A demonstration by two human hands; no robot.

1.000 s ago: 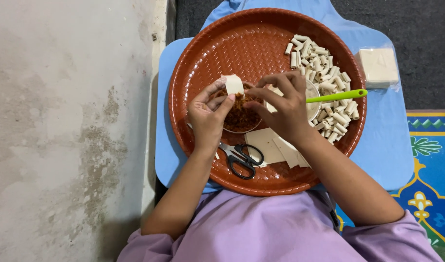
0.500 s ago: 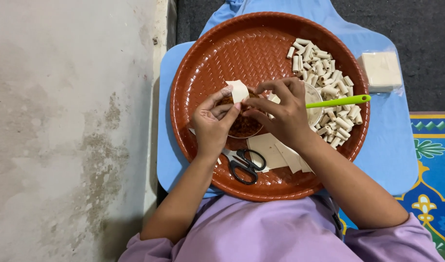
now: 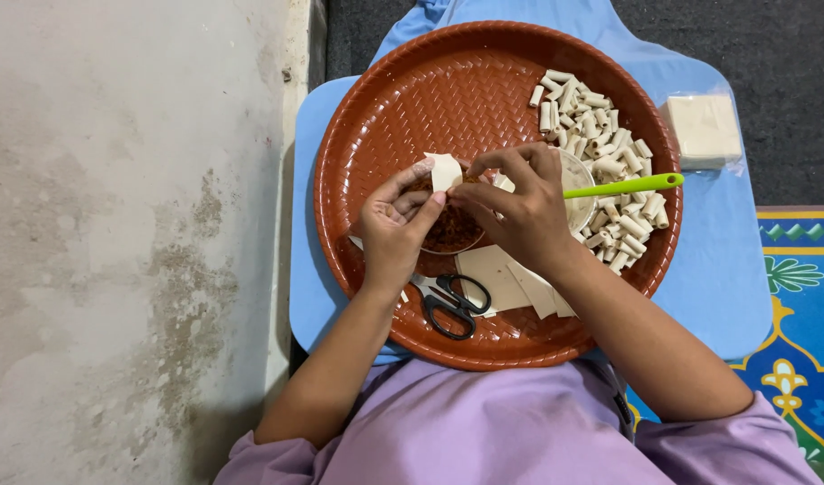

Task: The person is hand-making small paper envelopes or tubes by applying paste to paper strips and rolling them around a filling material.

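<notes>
Two hands pinch a small pale wrapper over a round woven tray.

The left hand (image 3: 396, 229) and right hand (image 3: 517, 207) each close fingertips on the white wrapper piece (image 3: 445, 170), held above a small bowl of reddish filling (image 3: 450, 232) that the hands mostly hide. On the brown tray (image 3: 385, 99) lie rolled pieces (image 3: 600, 153), flat sheets (image 3: 497, 277) partly under the right wrist, black scissors (image 3: 457, 304), and a green handle (image 3: 623, 187) whose working end is hidden.

Pretty even, soft daylight-ish lighting here, nothing blown out, just faint shadows under the hands on the round reddish-brown woven plastic tray (image 3: 403, 90), everything's in sharp focus with no real blur or edge warping.
</notes>
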